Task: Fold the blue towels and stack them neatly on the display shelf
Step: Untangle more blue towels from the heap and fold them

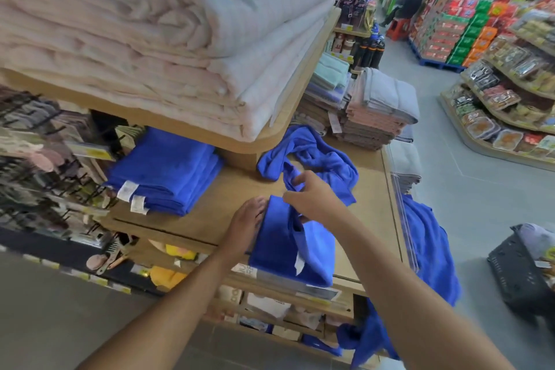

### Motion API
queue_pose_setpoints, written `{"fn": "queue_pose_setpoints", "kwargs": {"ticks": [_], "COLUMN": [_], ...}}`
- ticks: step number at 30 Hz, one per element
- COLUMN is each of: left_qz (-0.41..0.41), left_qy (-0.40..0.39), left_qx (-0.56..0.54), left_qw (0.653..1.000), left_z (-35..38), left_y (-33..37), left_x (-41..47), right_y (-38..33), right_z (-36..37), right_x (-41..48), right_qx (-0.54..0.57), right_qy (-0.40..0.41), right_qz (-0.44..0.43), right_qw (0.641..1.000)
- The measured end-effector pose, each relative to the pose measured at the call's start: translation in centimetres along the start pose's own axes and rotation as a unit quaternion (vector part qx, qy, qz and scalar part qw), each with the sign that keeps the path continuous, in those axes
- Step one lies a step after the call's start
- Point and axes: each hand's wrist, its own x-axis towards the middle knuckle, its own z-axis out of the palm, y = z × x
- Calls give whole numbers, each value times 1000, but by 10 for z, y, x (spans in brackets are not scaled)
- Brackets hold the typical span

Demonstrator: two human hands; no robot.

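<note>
- Shop aisle, with a wooden display shelf (pixel 210 213) under a tier of pale quilts (pixel 135 39).
- A half-folded blue towel (pixel 288 249) lies at the shelf's front edge.
- The left hand (pixel 246 219) rests flat on the towel's left side, fingers straight.
- The right hand (pixel 312 198) is at its far edge, fingers curled; whether they pinch cloth is unclear.
- A folded blue stack (pixel 165 171) sits back left, and a crumpled towel (pixel 324 159) lies behind the hands.
</note>
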Motion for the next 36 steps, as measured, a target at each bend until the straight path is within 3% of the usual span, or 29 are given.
{"fn": "queue_pose_setpoints", "kwargs": {"ticks": [3,6,11,13,17,22,25,29,33,36], "left_qz": [10,46,64,90,141,190,177,61,-101,-76], "left_qy": [-24,-17,-41,-50,-47,-78,-65,-45,-145,-134], "left_qx": [-12,83,176,244,381,467,388,117,-81,-94], "left_qw": [1000,995,981,964,912,860,902,990,981,984], "left_z": [-7,-12,-16,-17,-8,-1,-3,-8,-35,-62], "left_y": [1,-6,-14,-22,-38,-47,-36,-4,18,33], "left_x": [-2,2,10,10,4,-2,-7,-23,-44,-51], "right_y": [1,17,71,98,114,106,96,78,47,18], "right_z": [44,63,27,11,12,21,27,19,2,1], "right_x": [14,19,4,-7,-18,-17,-24,-41,-44,-32], "right_qx": [-90,-102,-27,-8,119,293,313,333,355,365], "right_qy": [-3,-3,158,188,66,29,44,21,-36,-74], "right_qz": [-10,-5,6,39,199,191,129,34,-13,-10], "right_qw": [996,995,987,981,971,936,940,942,934,928]}}
